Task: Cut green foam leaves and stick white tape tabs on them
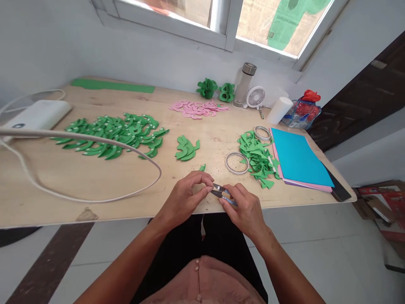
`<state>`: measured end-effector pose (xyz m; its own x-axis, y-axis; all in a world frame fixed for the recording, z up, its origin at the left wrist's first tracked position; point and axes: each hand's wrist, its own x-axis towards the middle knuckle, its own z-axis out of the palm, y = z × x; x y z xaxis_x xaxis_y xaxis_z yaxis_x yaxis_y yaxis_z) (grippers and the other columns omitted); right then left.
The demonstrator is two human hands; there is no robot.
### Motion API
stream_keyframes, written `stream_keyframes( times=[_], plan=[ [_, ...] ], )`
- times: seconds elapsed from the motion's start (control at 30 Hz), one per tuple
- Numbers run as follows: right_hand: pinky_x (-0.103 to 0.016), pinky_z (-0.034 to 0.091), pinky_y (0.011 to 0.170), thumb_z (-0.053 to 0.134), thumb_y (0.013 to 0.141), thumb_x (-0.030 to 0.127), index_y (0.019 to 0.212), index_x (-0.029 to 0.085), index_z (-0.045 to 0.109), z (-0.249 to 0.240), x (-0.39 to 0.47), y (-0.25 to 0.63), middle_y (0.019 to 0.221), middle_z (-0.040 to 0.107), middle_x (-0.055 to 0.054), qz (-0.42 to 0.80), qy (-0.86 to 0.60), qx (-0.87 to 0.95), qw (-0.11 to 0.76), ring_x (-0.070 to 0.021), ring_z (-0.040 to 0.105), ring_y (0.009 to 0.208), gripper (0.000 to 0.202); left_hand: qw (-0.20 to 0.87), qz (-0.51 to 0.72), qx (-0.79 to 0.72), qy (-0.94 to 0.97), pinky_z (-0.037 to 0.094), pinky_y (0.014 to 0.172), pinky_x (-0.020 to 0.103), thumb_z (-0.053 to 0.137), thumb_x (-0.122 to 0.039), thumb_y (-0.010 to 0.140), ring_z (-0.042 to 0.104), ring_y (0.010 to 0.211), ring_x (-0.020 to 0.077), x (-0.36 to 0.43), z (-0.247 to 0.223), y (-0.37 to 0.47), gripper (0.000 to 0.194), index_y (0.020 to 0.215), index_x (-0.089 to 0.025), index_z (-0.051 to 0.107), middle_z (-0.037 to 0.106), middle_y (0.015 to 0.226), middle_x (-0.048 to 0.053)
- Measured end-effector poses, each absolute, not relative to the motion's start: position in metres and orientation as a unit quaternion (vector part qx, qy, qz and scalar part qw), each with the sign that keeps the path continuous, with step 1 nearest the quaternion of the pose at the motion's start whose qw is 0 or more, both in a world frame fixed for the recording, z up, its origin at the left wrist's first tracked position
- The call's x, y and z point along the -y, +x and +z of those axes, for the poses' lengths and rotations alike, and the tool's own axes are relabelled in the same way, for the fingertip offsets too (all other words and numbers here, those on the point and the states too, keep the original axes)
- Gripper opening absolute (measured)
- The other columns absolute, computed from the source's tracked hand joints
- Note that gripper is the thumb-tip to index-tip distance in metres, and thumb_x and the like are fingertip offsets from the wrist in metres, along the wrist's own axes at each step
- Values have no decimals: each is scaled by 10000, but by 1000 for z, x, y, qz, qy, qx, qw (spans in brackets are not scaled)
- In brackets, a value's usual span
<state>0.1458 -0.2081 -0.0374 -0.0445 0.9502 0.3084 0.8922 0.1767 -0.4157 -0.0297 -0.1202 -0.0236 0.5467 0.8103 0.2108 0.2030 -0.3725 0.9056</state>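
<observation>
Right grip [245,207] curls round the snips [228,199], blades [216,193] parted and pointing left to the left grip [185,195], pinched, its contents unclear.

Forearms [139,247] slanting inward; left hand [189,192] arched in pinch; right hand [243,207] curled in grip.

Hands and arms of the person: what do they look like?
The left hand and right hand are ungloved, with no watch or bracelet showing. Both forearms are bare; no sleeves are in view. The top worn is dusty pink with small round buttons.
</observation>
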Motion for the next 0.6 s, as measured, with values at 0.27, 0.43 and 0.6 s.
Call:
stream_keyframes(
  times=[0.27,0.43,0.6],
  plan=[
    [-282,422,660,497,887,341,1036,181,622,-50,196,168,800,618,-57,-55,-711,646,273,-189,569,725,252,531,400,-404,628,451,874,366,639,-303,748,614,931,224,127,-30,-31,105,723,-202,654,681,923,58],
    [-322,409,706,504,876,348,1012,171,637,-58,186,180,829,598,-88,-140,-730,621,248,-237,534,830,260,570,414,-441,556,462,833,347,674,-310,708,608,883,223,137,-25,-34,106,708,-205,671,668,822,41],
    [-328,405,705,521,865,354,996,173,639,-63,183,182,842,590,-91,-154,-746,606,230,-248,518,848,253,615,400,-453,506,449,763,288,704,-300,691,587,795,173,144,-25,-37,102,731,-207,689,660,772,15]
  ],
)
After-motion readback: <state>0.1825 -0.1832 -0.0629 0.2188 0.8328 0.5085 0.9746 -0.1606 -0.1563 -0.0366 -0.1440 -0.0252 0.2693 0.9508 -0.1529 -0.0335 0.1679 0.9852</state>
